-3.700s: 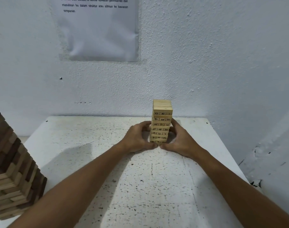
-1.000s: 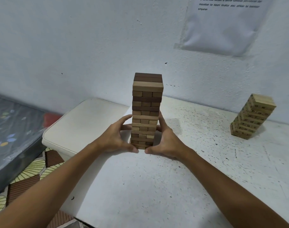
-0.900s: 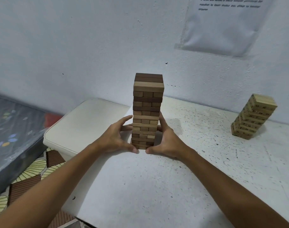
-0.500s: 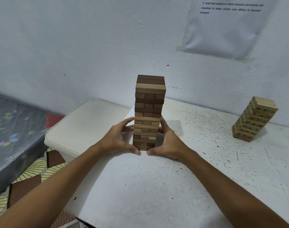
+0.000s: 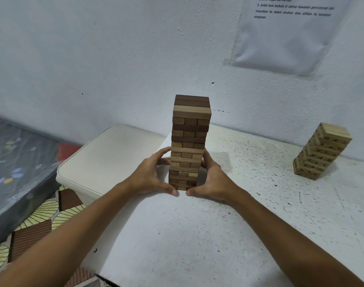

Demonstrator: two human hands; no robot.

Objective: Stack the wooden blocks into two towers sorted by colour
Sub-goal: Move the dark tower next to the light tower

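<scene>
A tall tower of mixed dark and light brown blocks (image 5: 190, 131) stands upright in the middle of the white speckled table (image 5: 228, 235). My left hand (image 5: 151, 176) and my right hand (image 5: 215, 181) cup its lower part from either side, thumbs meeting at the tower's front base, fingers curled round the back. A shorter tower of pale numbered blocks (image 5: 321, 151) stands at the far right of the table, apart from both hands.
A cream stool or box lid (image 5: 106, 160) sits beside the table's left edge. Further left is a dark plastic-covered mattress (image 5: 17, 162) over a patterned floor mat (image 5: 38, 216). A paper sheet (image 5: 284, 34) hangs on the white wall behind.
3.7 s ago both hands held the pale tower; the view then turned left and they now hold the brown tower. Over the last second hands and tower have barely moved.
</scene>
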